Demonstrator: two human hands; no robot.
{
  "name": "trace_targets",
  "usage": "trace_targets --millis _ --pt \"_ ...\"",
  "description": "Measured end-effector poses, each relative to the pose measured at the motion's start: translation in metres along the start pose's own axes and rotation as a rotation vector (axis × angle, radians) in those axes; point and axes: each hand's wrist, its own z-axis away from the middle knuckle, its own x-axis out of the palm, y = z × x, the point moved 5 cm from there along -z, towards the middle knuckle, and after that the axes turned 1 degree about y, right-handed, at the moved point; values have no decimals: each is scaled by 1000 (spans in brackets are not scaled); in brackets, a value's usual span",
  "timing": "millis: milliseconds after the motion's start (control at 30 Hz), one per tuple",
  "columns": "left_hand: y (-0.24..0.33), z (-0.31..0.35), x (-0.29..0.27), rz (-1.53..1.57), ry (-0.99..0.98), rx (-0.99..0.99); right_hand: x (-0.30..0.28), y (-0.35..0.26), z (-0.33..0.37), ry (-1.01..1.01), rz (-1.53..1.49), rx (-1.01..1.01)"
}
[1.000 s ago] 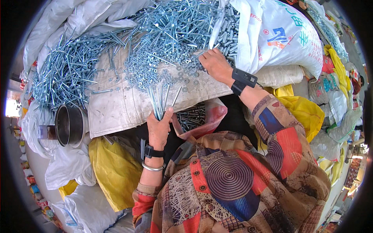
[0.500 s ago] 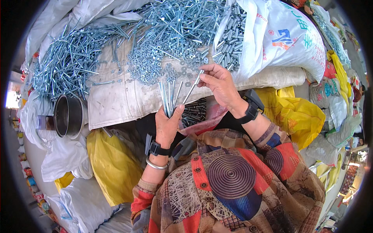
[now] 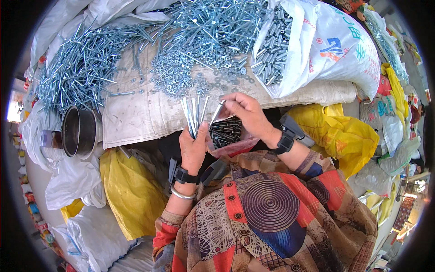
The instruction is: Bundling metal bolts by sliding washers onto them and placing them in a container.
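Left hand (image 3: 192,147) clasping bolts (image 3: 194,110), right hand (image 3: 247,111) at its two o'clock pinches a metal sleeve (image 3: 220,106), seemingly fitting it, which needs alignment.

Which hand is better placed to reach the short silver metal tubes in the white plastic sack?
Probably the right hand: it's nearer those tubes and pinches a slim silver metal piece, while the left hand grips several long silver metal rods.

Print on a bulging white plastic sack (image 3: 299,56)

We see large green characters (image 3: 355,31) along its right part, a blue-and-orange emblem (image 3: 334,45) to their left, and a small red circled mark (image 3: 319,41) beside the emblem. Fainter red print (image 3: 310,22) farther left is too small for us to read.
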Motion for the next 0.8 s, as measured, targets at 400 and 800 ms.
trace_targets --millis 400,800 --pt "-11 -24 -45 270 73 -46 -11 25 -41 -111 1264 -398" --pt "-22 -28 -48 283 58 -22 34 29 -86 -243 921 -436"
